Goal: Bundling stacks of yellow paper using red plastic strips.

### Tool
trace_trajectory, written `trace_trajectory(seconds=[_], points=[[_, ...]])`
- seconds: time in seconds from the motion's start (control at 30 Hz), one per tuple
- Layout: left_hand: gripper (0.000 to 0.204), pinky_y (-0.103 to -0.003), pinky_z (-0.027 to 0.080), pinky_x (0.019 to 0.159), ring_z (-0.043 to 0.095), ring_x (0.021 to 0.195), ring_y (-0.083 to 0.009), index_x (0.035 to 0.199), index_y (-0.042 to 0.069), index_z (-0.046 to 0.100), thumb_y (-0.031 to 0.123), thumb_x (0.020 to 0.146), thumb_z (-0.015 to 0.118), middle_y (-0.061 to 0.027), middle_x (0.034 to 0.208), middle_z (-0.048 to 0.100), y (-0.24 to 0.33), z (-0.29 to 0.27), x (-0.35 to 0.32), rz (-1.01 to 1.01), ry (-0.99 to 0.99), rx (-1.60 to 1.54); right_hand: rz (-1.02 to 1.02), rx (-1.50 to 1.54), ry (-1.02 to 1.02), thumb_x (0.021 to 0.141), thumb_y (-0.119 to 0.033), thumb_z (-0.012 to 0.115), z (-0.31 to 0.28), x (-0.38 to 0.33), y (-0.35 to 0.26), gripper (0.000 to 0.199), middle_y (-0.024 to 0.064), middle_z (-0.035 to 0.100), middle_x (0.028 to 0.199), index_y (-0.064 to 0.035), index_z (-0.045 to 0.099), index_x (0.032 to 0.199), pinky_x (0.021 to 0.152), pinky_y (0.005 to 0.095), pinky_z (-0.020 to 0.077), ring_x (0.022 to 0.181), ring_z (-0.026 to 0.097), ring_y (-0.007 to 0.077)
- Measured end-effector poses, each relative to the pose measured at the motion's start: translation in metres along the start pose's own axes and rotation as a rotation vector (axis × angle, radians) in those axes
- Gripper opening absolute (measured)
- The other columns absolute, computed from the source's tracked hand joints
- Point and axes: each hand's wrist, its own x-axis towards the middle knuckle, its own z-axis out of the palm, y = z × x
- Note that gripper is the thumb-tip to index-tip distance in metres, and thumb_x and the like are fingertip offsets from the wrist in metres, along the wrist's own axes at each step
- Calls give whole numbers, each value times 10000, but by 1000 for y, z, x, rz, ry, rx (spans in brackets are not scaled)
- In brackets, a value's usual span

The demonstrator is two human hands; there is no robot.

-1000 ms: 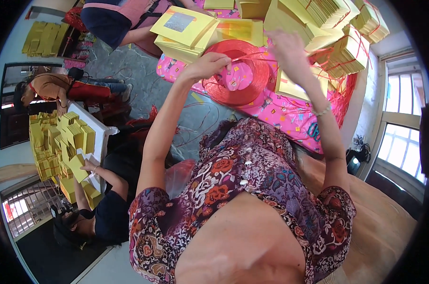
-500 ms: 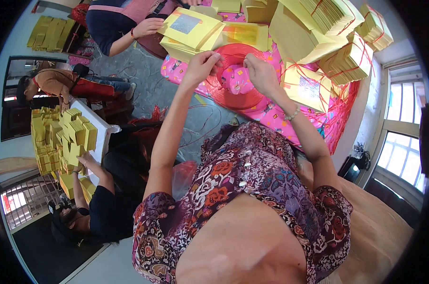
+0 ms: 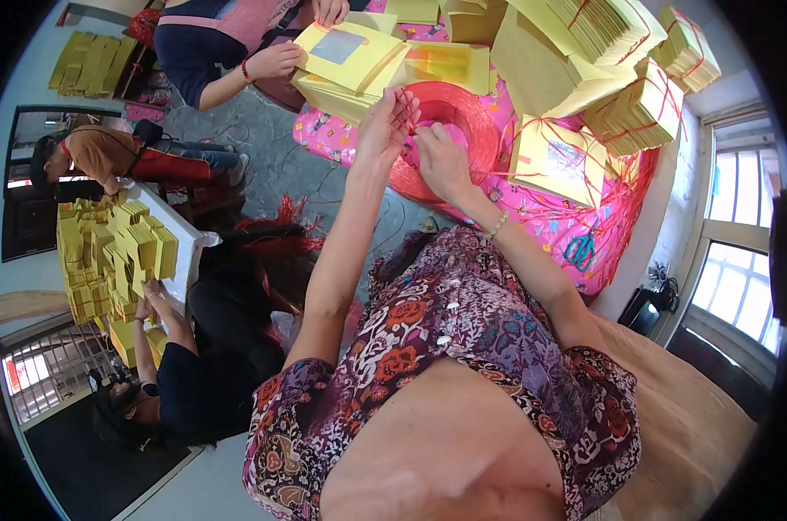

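Observation:
A round coil of red plastic twine lies on the pink patterned cloth in front of me. At its left edge my left hand is raised, its fingers loosely curled with red twine among them. Close beside it, fingertips nearly touching, my right hand is closed in a pinch on the twine. The strand is thin, and its exact path between the hands is hard to make out. Right of the coil lies a yellow paper bundle with a silver square, crossed by red twine.
Yellow paper stacks tied with red twine stand at the far right. Teal scissors lie on the cloth. Across from me a co-worker's hand rests on a yellow stack. Two people work at a table on the left.
My right hand has moved left and nearer, coming beside my left hand. My left hand has turned, its fingers now pointing up. The teal scissors show more fully. The co-worker's second hand has reached the stack.

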Motion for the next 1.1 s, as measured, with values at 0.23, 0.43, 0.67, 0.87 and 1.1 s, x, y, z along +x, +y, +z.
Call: trace_trajectory(seconds=[0.23,0.43,0.67,0.87,1.1], points=[[264,-319,540,766,639,884,-189,1050,38,591,274,934,561,-76,944,647,3,3,-1,-13,-37,7,-5,21,-34,914,-133,499,6,-2,-1,105,175,484,830,-31,511,934,564,465,439,692,541,398],[600,-333,441,919,560,1048,-166,1171,48,545,566,944,343,-58,1069,612,2,11,-11,105,-61,344,-34,151,126,923,-121,466,-15,14,-10,156,163,484,802,-2,529,843,589,419,438,694,538,353],[685,-274,455,769,580,887,-128,1096,69,554,639,924,215,-27,950,603,-49,65,-28,-91,-548,166,144,727,166,932,-155,460,-77,63,-24,217,104,553,752,15,542,825,602,320,488,642,591,203],[400,-190,302,446,396,511,-31,871,78,551,425,990,391,59,619,448,-37,99,-39,32,-730,694,206,993,226,943,-188,491,-164,108,-19,164,-22,453,623,-50,557,885,500,247,372,538,422,85],[284,-187,253,464,306,537,-21,789,82,476,248,1002,388,73,629,365,16,76,-55,-149,-822,927,118,784,674,956,-243,459,-320,137,41,154,-71,346,609,-127,462,855,435,207,275,483,309,57]])
